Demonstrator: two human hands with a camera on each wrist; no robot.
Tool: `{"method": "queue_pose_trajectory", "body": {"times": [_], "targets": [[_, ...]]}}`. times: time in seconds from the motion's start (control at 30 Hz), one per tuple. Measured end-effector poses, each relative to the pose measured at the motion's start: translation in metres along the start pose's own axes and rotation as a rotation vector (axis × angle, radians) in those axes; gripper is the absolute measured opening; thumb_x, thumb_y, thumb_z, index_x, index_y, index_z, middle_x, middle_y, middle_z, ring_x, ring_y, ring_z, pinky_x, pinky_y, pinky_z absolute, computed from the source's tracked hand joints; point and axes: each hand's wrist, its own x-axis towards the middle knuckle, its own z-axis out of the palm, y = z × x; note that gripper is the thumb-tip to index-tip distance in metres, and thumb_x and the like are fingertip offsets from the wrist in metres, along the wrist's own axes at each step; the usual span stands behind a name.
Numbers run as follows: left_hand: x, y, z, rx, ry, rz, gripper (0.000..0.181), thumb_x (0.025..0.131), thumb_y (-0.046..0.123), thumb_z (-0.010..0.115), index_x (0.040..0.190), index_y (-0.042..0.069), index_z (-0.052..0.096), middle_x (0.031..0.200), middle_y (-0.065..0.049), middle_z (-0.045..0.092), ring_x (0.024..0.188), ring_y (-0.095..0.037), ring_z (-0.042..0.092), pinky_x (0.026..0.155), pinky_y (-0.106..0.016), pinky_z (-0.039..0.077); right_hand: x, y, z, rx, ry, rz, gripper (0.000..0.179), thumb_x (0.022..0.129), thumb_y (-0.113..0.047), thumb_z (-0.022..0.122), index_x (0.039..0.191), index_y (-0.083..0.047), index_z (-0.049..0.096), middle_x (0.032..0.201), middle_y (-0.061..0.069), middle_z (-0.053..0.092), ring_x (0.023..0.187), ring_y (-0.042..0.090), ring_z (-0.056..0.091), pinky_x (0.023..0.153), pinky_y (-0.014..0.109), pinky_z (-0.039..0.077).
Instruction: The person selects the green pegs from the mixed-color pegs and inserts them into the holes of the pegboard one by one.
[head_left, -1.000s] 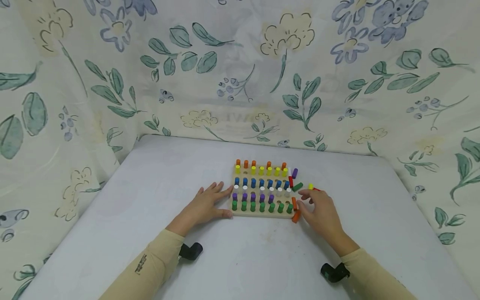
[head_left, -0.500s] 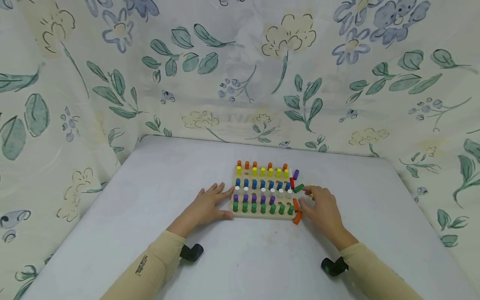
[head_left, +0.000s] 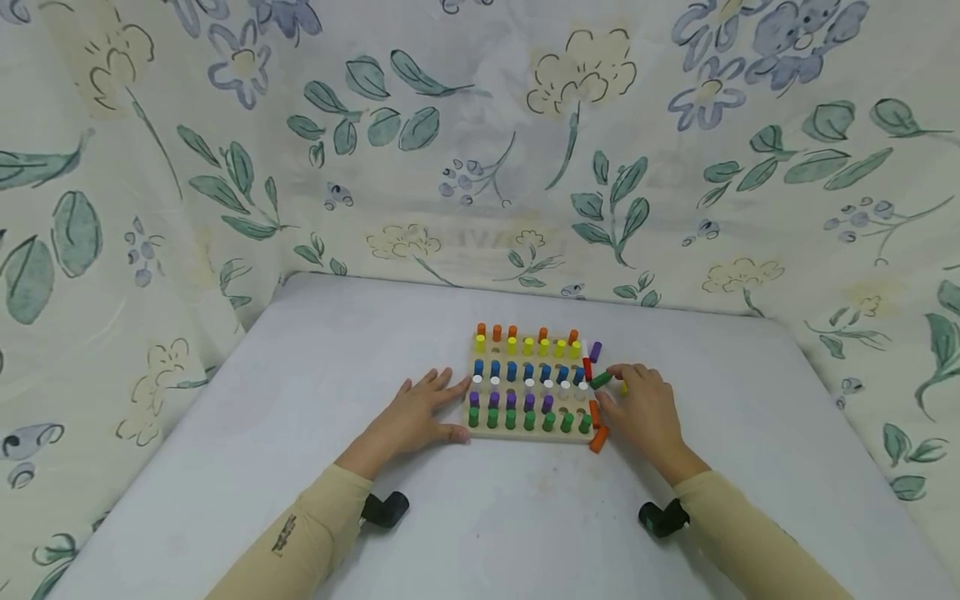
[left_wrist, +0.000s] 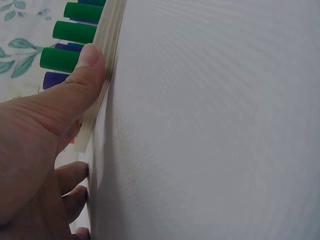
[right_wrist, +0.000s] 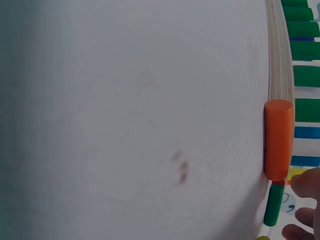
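A wooden pegboard (head_left: 536,436) holds upright rows of orange, yellow, blue, white, purple and green pegs. My left hand (head_left: 412,419) lies spread at its left side, the thumb (left_wrist: 90,65) against the front edge near a corner and the index fingertip at the left edge. At the right side, my right hand (head_left: 643,417) is bent over the loose pegs. Its index fingertip is right at a green peg (head_left: 602,380) lying on the table, with the thumb lower down beside an orange peg (head_left: 595,413). In the right wrist view, a gap shows between the fingers and the green peg (right_wrist: 273,205).
Along the board's right edge lie a purple peg (head_left: 596,352), a red peg (head_left: 588,369) and another orange peg (head_left: 599,439). A yellow peg (head_left: 624,387) is partly behind the right hand. The white table (head_left: 480,533) meets a floral cloth (head_left: 480,208) behind.
My right hand has shifted left toward the green peg, and its fingers have come over it. The red peg seen earlier beyond the hand is now hidden. My left hand stays at the board.
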Motion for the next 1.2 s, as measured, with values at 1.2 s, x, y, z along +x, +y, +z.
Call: {"method": "queue_pose_trajectory", "body": {"times": [1.2], "targets": [[0.002, -0.001, 0.001, 0.026, 0.001, 0.004, 0.089, 0.086, 0.053, 0.076, 0.159, 0.023, 0.036, 0.166, -0.017, 0.024, 0.155, -0.039, 0.012, 0.123, -0.062, 0.004, 0.013, 0.005, 0.002, 0.102, -0.118, 0.069, 0.07, 0.096, -0.031, 0.064, 0.152, 0.0, 0.037, 0.114, 0.013, 0.068, 0.102, 0.035, 0.057, 0.103, 0.059, 0.044]]}}
